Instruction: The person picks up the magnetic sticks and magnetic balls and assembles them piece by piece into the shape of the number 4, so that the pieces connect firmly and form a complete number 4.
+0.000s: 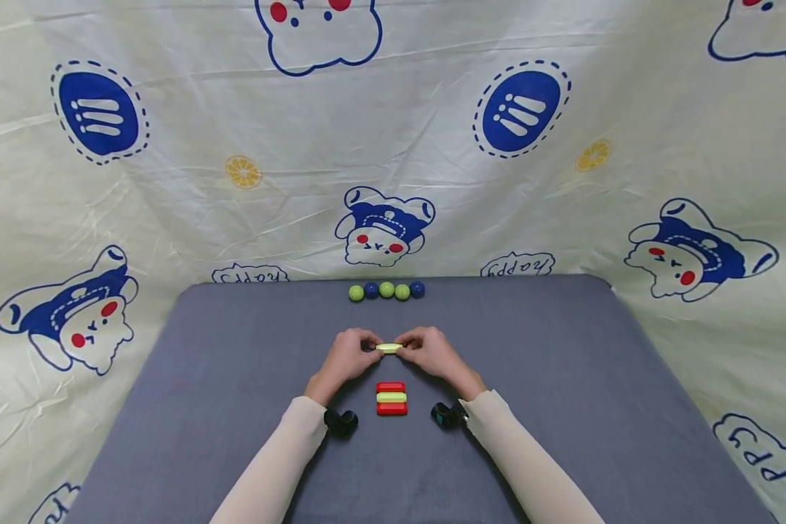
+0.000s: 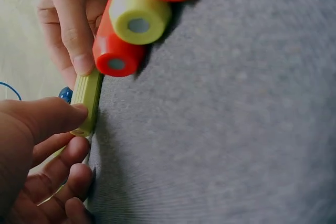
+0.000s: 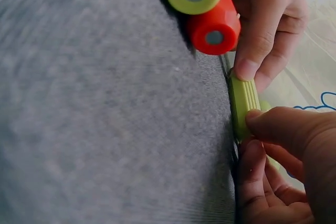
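Between my two hands, a yellow-green magnetic rod with ridged sides lies low over the grey table. My left hand pinches its left end between thumb and fingers, and my right hand pinches its right end the same way. Both thumbs press on the ridged face in the wrist views. Nearer to me, a red rod, a yellow-green rod and another red rod lie side by side in a small stack of rows. Grey discs show at their ends in the left wrist view.
Along the table's far edge sits a row of several balls, green and blue among them. Behind it hangs a pale printed cloth. Black wrist cameras jut inward below both hands.
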Action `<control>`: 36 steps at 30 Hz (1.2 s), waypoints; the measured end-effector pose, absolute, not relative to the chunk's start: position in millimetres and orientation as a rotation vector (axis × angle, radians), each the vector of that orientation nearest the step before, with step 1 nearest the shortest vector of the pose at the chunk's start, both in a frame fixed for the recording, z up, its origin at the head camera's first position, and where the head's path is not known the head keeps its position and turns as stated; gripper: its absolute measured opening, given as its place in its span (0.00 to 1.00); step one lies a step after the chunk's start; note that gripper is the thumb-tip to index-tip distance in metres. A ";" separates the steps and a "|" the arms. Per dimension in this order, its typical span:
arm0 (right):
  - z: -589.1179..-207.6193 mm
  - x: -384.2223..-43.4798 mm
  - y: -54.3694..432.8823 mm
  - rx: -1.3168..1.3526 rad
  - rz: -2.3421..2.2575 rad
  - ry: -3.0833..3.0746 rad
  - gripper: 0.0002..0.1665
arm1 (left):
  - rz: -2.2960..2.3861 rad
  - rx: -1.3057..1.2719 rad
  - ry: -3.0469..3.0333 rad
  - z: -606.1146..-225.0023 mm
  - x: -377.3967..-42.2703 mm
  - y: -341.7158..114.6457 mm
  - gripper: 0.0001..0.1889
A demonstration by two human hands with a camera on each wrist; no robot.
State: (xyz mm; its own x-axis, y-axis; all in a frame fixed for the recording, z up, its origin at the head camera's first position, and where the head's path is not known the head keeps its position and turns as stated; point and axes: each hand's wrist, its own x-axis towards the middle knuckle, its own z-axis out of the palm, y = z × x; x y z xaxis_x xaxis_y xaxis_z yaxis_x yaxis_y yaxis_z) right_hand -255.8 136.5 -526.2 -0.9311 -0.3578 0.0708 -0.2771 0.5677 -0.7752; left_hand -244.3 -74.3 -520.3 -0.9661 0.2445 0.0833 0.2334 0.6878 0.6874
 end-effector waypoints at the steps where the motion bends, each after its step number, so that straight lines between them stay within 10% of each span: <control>1: -525.5 -255.7 135.9 -0.545 -1.303 2.697 0.09 | 1.165 0.396 2.869 -519.8 -244.9 -74.3 0.05; 36: -523.9 -256.1 132.6 -0.481 -1.346 2.687 0.08 | 1.173 0.405 2.792 -517.7 -246.0 -77.6 0.06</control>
State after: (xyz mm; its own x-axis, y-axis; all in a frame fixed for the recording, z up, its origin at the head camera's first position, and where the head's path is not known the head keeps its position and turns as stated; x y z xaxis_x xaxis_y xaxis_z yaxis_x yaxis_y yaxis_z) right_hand -256.1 132.6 -523.9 -0.9454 -0.3215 0.0531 -0.2351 0.5600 -0.7945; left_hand -246.0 -77.6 -517.7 -0.9612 0.2748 0.0231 0.2089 0.6708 0.7116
